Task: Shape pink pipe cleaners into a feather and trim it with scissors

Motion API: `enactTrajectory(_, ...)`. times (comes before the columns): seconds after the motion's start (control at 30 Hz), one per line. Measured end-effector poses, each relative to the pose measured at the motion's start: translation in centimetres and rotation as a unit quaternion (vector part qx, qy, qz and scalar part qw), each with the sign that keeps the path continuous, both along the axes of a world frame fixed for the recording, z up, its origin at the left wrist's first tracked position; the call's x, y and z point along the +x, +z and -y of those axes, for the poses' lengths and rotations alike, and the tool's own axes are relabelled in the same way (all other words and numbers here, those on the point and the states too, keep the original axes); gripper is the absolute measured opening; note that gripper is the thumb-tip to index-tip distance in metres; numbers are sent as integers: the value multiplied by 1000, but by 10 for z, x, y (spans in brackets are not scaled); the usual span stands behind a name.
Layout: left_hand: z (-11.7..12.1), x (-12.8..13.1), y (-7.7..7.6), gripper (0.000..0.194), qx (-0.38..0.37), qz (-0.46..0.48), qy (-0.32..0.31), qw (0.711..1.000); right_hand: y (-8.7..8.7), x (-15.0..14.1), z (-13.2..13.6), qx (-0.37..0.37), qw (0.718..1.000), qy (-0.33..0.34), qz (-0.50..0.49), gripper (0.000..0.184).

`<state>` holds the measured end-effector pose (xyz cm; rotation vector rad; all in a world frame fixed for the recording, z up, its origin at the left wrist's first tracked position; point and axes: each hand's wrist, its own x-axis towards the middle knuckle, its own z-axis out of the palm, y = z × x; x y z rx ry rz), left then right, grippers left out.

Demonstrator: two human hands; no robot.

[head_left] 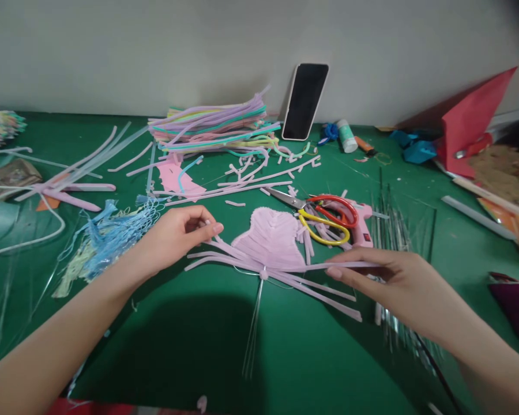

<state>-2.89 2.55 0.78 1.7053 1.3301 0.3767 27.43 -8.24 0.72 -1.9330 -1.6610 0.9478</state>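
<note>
Between my hands lies a pale pink pipe-cleaner piece [271,233], a broad fuzzy panel with loose stems fanning out on both sides. At its lower middle, a small pink knot [263,275] has thin clear wires running down toward me. My left hand [194,227] pinches the end of a stem on the upper left. My right hand [372,268] holds a straight pipe cleaner [318,266] stretched out to the right. Just behind the panel rest scissors [324,216] with one red and one yellow handle, lying against a pink glue gun [362,222].
A bundle of coloured pipe cleaners [211,127] lies at the back, near a phone [305,101] leaning on the wall. Blue tassels [116,236] lie on the left. Metal wires [391,300] spread under my right hand. Red paper [469,129] stands at far right.
</note>
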Motion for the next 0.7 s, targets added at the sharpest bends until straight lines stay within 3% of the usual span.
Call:
enactTrajectory(0.13, 2, 3, 2, 27, -3, 76, 53, 996, 1, 2, 2, -12, 999, -21, -26, 36)
enactTrajectory(0.23, 4, 3, -2, 24, -8, 113, 57, 992, -2, 4, 5, -25, 997, -36, -59, 35)
enactTrajectory(0.37, 6, 2, -12, 23, -1, 108, 27, 994, -8, -4, 7, -21, 986, -83, -146, 31)
enactTrajectory(0.47, 8, 4, -15, 20, 77, 71, -13, 994, -12, -21, 6, 33, 974, -90, -205, 23)
enactTrajectory(0.57, 13, 9, -7, 21, 161, 52, -28, 985, -13, -38, 3, 102, 965, -74, -228, 15)
enactTrajectory(0.7, 21, 21, 8, 30, 145, 41, -55, 987, -14, -52, -3, 122, 969, -59, -206, 12)
